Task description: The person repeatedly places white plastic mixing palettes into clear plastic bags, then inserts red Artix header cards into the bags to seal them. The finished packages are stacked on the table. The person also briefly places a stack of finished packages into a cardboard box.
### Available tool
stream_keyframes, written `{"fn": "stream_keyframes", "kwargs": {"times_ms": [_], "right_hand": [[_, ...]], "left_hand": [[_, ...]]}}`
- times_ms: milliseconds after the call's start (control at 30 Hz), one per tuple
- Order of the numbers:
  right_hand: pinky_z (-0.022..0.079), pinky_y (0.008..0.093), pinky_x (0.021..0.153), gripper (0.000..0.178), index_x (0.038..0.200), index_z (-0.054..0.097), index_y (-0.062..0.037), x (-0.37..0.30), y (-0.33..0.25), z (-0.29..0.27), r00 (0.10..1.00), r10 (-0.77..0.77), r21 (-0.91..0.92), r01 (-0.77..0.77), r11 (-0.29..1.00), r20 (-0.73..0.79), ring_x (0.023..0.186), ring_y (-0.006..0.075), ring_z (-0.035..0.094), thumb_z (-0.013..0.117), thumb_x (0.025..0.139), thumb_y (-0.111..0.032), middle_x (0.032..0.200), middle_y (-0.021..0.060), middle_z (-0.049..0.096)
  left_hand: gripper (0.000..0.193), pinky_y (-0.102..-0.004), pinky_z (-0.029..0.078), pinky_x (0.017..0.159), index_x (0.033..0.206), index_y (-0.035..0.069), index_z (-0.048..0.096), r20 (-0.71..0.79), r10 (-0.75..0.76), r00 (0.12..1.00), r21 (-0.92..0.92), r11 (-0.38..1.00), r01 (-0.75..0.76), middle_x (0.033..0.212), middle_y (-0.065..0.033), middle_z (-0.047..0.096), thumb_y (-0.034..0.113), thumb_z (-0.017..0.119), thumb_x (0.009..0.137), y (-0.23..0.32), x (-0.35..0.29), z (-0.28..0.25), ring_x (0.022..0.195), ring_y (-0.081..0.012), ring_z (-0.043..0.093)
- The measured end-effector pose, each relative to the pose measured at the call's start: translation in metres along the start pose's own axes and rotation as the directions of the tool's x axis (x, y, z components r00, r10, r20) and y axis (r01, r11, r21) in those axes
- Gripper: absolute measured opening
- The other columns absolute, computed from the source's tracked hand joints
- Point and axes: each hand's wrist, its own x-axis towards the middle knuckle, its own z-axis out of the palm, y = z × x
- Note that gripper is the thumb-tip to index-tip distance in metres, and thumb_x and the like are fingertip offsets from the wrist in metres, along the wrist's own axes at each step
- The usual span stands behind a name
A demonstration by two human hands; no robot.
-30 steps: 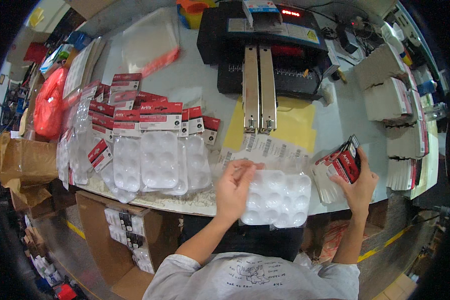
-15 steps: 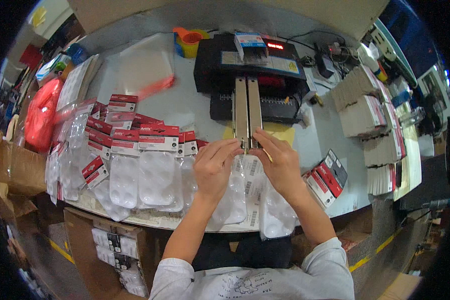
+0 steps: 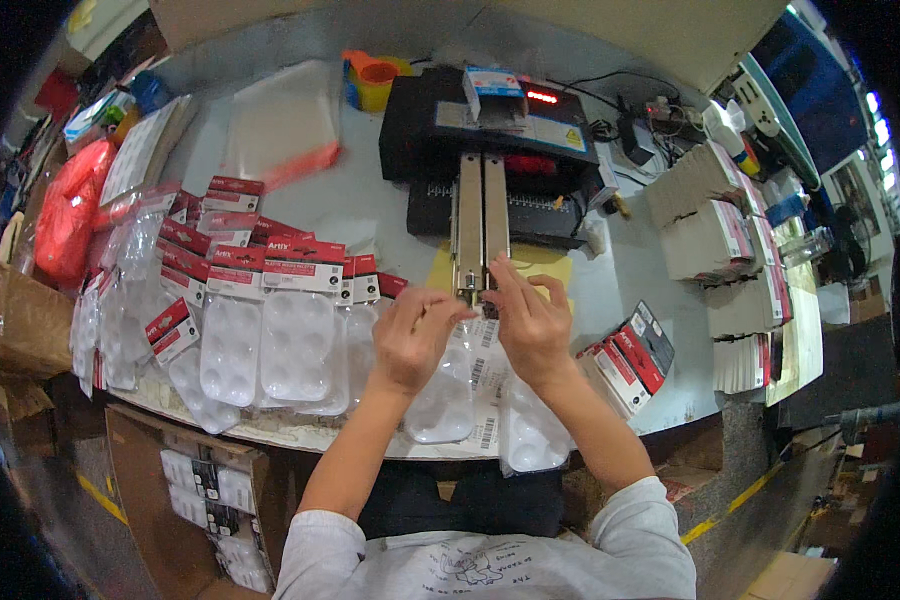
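Note:
At the near end of two long metal rails (image 3: 472,215), which reach out of a black machine (image 3: 510,125) with a red lit display, both my hands are at work. My left hand (image 3: 408,338) is closed, its fingertips bunched just below the rail ends. My right hand (image 3: 532,328) has its index finger along the right rail and its thumb bent in toward the rail end. Whatever the fingertips pinch is too small to make out. Below them hangs a strip of white barcode labels (image 3: 486,385), between clear-bagged white plastic paint palettes (image 3: 537,430).
To the left lie several bagged palettes (image 3: 298,345) with red header cards. Stacks of folded cards (image 3: 715,235) stand at the right; a loose bunch of cards (image 3: 625,365) lies nearer. Behind are clear bags (image 3: 280,120) and an orange cup (image 3: 374,75). An open carton (image 3: 135,470) stands below the table.
The whole view has shifted slightly. My left fingertips have come down a little from the rail end toward me. My right hand stays at the rail, its fingers a little more spread.

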Motion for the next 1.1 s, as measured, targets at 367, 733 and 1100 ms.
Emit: {"fn": "stream_keyframes", "kwargs": {"times_ms": [367, 733, 1100], "right_hand": [[0.05, 0.0335, 0.066, 0.011, 0.082, 0.071, -0.0081, -0.032, -0.008, -0.016, 0.922, 0.371, 0.406, -0.383, 0.83, 0.111, 0.074, 0.0243, 0.063, 0.072, 0.071, -0.008, 0.082, 0.0081, 0.066], [0.051, 0.0351, 0.064, 0.008, 0.081, 0.067, -0.0048, 0.076, 0.064, 0.005, 0.918, 0.395, 0.476, -0.35, 0.807, 0.006, 0.07, 0.0304, 0.064, 0.06, 0.083, -0.009, 0.077, 0.0126, 0.066], [0.049, 0.0472, 0.069, 0.024, 0.073, 0.064, 0.0002, 0.154, 0.122, 0.099, 0.892, 0.437, -0.278, -0.393, 0.876, 0.116, 0.076, 0.0392, 0.061, 0.063, 0.079, -0.023, 0.077, 0.0202, 0.063]], "left_hand": [[0.015, -0.0335, 0.052, 0.066, 0.083, 0.007, 0.068, 0.139, -0.035, 0.99, 0.057, 0.998, 0.027, 0.084, -0.0073, 0.066, 0.001, 0.065, 0.07, 0.019, -0.027, -0.011, 0.076, -0.0242, 0.064], [0.009, -0.0331, 0.05, 0.06, 0.082, 0.005, 0.065, 0.087, -0.241, 0.967, -0.047, 0.968, 0.245, 0.083, -0.0086, 0.063, 0.004, 0.068, 0.074, 0.033, -0.093, -0.058, 0.07, -0.0256, 0.061], [0.007, -0.0317, 0.049, 0.056, 0.079, 0.005, 0.063, 0.144, -0.271, 0.952, -0.18, 0.939, 0.294, 0.078, -0.0077, 0.062, 0.005, 0.068, 0.074, 0.024, -0.11, -0.059, 0.065, -0.0243, 0.06]]}}
